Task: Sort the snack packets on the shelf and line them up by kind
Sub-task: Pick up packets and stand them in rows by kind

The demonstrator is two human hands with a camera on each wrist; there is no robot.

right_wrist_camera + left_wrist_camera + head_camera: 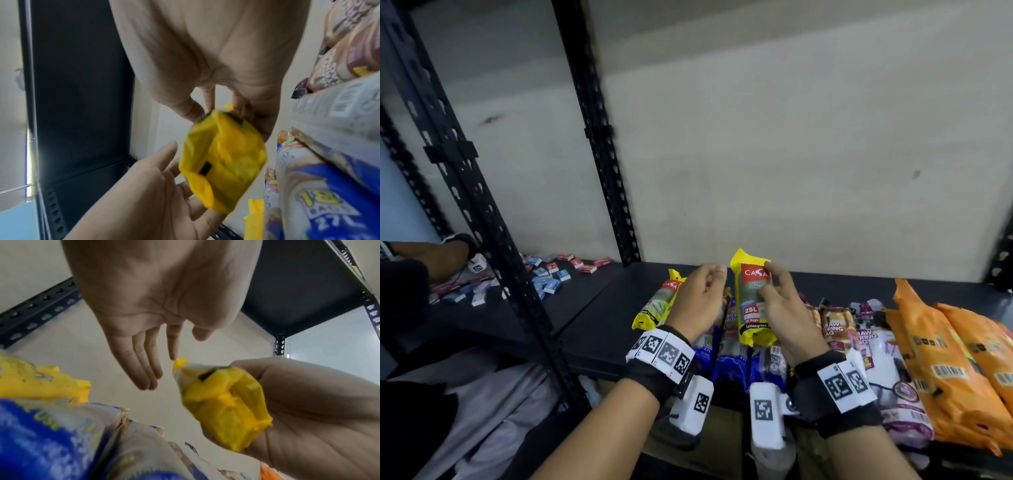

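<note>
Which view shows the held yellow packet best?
Head view: the yellow packet shows its whole front, with label text legible, upright in the right hand; the left hand is beside it, holding nothing. Both wrist views show only its crumpled yellow bottom end, label hidden.

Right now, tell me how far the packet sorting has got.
Partly done. The orange packets lie side by side at the right end of the shelf, and one yellow packet lies at the left of the pile. In hand: the right hand holds a second yellow packet upright, with the left hand open beside it. Left: the blue packets and brown packets in the middle overlap unevenly.
</note>
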